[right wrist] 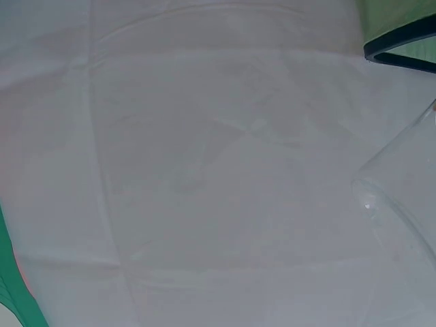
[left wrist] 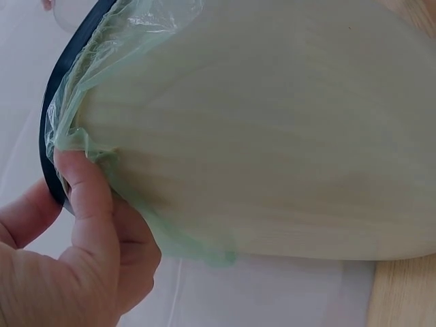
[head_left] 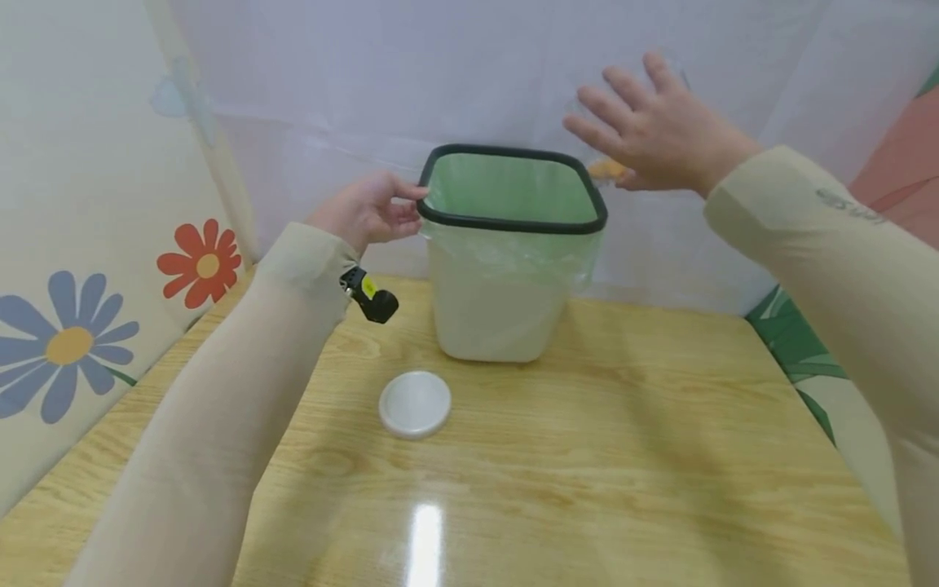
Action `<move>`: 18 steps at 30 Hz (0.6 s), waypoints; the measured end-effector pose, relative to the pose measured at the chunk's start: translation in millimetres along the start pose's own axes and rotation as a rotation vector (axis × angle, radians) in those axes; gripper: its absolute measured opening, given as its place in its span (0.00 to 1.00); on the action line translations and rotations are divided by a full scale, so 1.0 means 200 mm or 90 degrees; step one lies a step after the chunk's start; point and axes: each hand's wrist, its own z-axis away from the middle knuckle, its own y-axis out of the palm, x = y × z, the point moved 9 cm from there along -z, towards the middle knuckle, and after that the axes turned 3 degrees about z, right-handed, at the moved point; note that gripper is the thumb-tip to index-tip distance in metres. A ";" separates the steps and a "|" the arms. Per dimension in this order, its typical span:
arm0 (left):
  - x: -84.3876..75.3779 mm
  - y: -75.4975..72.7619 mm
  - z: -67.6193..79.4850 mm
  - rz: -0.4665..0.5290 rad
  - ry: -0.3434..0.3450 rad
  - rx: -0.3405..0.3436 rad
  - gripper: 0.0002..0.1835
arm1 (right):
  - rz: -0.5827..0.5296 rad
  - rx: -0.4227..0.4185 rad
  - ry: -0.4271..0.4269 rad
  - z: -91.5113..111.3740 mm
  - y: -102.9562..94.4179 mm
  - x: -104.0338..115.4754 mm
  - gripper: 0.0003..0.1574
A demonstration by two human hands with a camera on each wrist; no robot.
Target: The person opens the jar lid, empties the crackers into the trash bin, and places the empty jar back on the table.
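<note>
My left hand [head_left: 370,214] pinches the left edge of a pale waste bin [head_left: 491,302] at its black rim ring [head_left: 513,223]. In the left wrist view, fingers [left wrist: 85,184] lie against the outer wall, over the folded edge of a thin green bin liner [left wrist: 143,197]. To the right of the bin and higher than its rim, my right hand [head_left: 656,130] grips a clear plastic container [right wrist: 409,191] with spread fingers. The back of the hand hides most of the container in the head view. An orange piece [head_left: 607,169] shows below the fingers, close to the rim's right corner.
A round white lid [head_left: 415,403] lies on the wooden table [head_left: 587,456] in front of the bin. Behind the bin hangs a white sheet [head_left: 381,73]. Flower-patterned cloth [head_left: 66,163] stands at the left, with more patterned cloth at the right.
</note>
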 end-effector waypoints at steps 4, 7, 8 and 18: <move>0.01 0.00 0.00 -0.006 0.003 -0.002 0.12 | 0.010 0.007 -0.006 0.00 0.00 0.01 0.67; 0.01 0.00 -0.01 -0.011 0.003 0.002 0.13 | 0.016 0.031 -0.010 0.00 0.01 0.02 0.67; 0.01 0.01 -0.01 -0.015 0.005 0.003 0.13 | 0.018 0.036 -0.012 0.00 0.01 0.02 0.67; 0.01 0.00 -0.01 -0.033 0.025 -0.002 0.12 | 0.071 0.043 -0.069 -0.03 0.00 0.08 0.66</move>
